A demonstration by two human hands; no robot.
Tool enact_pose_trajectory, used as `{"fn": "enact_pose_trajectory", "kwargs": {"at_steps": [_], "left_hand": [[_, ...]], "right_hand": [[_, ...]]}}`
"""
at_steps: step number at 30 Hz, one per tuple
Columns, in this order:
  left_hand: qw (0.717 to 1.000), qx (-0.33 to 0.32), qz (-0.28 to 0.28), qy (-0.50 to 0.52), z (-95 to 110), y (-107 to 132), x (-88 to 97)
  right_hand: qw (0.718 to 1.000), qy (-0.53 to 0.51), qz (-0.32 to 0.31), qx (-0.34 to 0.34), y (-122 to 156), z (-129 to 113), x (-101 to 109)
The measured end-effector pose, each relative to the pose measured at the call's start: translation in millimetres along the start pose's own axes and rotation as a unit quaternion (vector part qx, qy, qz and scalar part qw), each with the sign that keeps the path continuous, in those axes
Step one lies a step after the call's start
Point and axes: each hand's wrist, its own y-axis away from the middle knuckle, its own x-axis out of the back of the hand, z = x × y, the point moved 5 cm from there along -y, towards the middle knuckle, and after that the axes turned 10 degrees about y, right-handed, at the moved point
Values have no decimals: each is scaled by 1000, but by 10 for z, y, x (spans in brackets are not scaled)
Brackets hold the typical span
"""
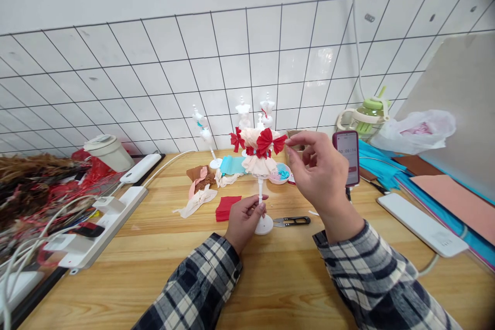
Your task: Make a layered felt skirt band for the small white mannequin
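A small white doll dress form on a stand [260, 185] wears a cream and red crepe dress [260, 166], with a gathered skirt and a red bow at each side. My left hand [243, 221] is closed around the stand's thin pole, just above its round base [264, 225]. My right hand [319, 170] is raised at the right of the dress, thumb and index finger pinched at the outer tip of the right red bow [266, 141]. Black thread snips [292, 221] lie right of the base. A stack of red crepe pieces [227, 208] lies behind my left hand.
Several more dress forms [204, 136] stand by the tiled wall. Crepe scraps [199, 201] and a small bowl [279, 174] lie nearby. At the right are a phone [348, 157], a power bank [421, 224] and coloured sheets [444, 191]. A power strip [108, 232] with cables runs along the left.
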Motion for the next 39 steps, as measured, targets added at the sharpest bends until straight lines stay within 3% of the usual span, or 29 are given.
{"fn": "enact_pose_trajectory", "kwargs": {"at_steps": [19,23,29,39], "left_hand": [[983,-93,-65,-142,182,36,-31],[985,-84,-65,-137,144,36,-31],[998,-9,-24,-55,6,5,-16],[992,-31,-41,-112,-11,-31,-6]], "right_hand": [[1000,-23,0,-21,-5,15,1],[1000,-22,2,-16,-2,6,-5],[999,-40,-12,4,-16,-21,-2],[997,-52,-55,15,2,-31,-62]]}}
